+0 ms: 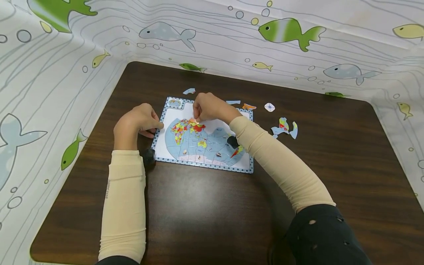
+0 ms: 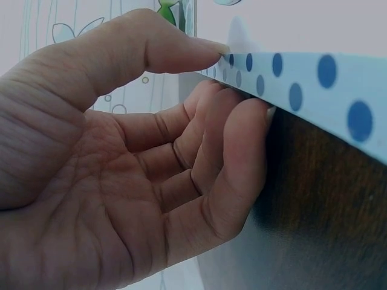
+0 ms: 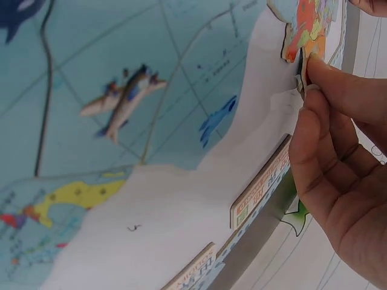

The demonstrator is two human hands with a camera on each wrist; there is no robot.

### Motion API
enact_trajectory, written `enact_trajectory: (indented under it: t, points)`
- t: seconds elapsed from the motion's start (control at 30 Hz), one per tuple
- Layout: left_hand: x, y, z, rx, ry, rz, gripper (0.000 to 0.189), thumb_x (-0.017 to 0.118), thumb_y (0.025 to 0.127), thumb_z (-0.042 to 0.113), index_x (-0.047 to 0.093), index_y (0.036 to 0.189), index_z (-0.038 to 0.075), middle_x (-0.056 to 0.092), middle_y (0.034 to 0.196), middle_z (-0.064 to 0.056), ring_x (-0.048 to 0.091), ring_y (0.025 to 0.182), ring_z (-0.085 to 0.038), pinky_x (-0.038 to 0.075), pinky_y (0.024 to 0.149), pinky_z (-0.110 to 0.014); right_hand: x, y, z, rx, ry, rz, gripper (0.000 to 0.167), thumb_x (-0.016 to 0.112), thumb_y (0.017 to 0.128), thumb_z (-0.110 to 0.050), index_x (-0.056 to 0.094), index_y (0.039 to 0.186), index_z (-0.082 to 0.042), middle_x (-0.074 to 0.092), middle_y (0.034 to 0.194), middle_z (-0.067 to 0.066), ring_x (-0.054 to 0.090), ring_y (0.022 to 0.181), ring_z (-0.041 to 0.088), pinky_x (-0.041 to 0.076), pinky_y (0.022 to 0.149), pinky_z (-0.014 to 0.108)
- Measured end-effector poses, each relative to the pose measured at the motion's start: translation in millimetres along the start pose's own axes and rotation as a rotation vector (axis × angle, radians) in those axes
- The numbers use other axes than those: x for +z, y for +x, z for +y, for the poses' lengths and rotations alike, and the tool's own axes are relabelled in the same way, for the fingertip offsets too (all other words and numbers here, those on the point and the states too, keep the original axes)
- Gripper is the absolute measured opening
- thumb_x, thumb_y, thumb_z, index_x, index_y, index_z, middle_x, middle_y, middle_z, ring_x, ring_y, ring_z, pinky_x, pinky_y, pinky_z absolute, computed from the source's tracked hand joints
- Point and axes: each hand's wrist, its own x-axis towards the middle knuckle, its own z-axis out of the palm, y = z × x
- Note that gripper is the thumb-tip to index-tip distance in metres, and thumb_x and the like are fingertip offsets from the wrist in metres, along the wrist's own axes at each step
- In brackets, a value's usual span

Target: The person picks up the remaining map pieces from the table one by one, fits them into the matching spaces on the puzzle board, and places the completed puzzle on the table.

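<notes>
R hand (image 1: 208,106) pinches flat orange map-puzzle pc (image 3: 315,45), L hand (image 1: 140,117) grips rectangular blue-dotted white board (image 1: 161,149) edge; prob. mid-fitting, next needs careful alignment.

Under the right hand (image 1: 212,107), the board (image 1: 161,147) looks smooth and papery. Around it and the left hand (image 1: 136,120), the tabletop (image 1: 198,213) shows glossy wood grain. Matt cloth sleeves (image 1: 127,206) sit behind them; beyond hangs a creased sheet (image 1: 218,36).

Booth-like spot, w/ fish-print sheeting (image 1: 215,44) round tbl (image 1: 198,213).
</notes>
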Motion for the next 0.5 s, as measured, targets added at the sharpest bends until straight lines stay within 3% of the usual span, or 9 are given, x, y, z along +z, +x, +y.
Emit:
enact_trajectory:
  t: [0.27,0.5]
  points:
    - [0.2,-2.1,2.6,0.003,-0.007,-0.002,0.025,0.073,0.100,0.012,0.060,0.110,-0.007,0.058,0.099,-0.019,0.066,0.081,-0.026,0.069,0.071,-0.036,2.7,-4.9,-0.2,-0.104,-0.082,0.049,0.006,0.081,0.096,-0.007,0.082,0.090,-0.008,0.078,0.101,0.006,0.065,0.097,0.021,0.060,0.088,0.035]
    - [-0.1,-2.2,4.2,0.004,0.000,-0.005,0.025,0.072,0.100,0.012,0.059,0.110,-0.007,0.058,0.099,-0.019,0.065,0.082,-0.026,0.069,0.071,-0.035,4.4,-6.3,4.4,-0.100,-0.054,0.070,0.004,0.082,0.095,-0.010,0.084,0.091,-0.009,0.080,0.100,0.005,0.067,0.095,0.019,0.061,0.088,0.033]
